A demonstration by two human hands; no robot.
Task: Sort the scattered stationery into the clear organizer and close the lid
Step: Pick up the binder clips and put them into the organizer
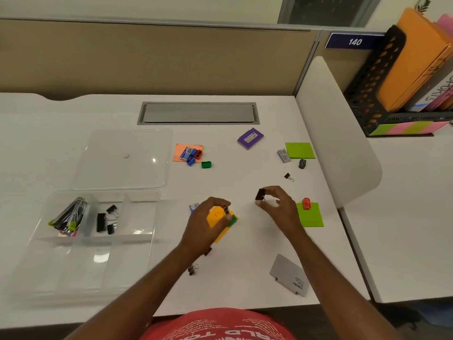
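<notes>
The clear organizer (147,217) stands at the left with pens and highlighters (71,214) and black binder clips (105,220) in its back compartments. Its clear lid (122,158) lies flat behind it. My left hand (208,222) pinches a small black binder clip (225,209) over a yellow sticky pad (217,217) with a green sharpener (232,220) on it. My right hand (277,204) pinches a larger black binder clip (260,194) above the table. Loose binder clips lie at the front (193,269) and at the right (288,176).
Scattered on the white desk: an orange pad with staple boxes and a red sharpener (190,153), a green sharpener (206,164), a purple box (250,138), green pads (300,150) (311,215), a red sharpener (306,203), a grey card (289,274). A file rack (392,89) stands far right.
</notes>
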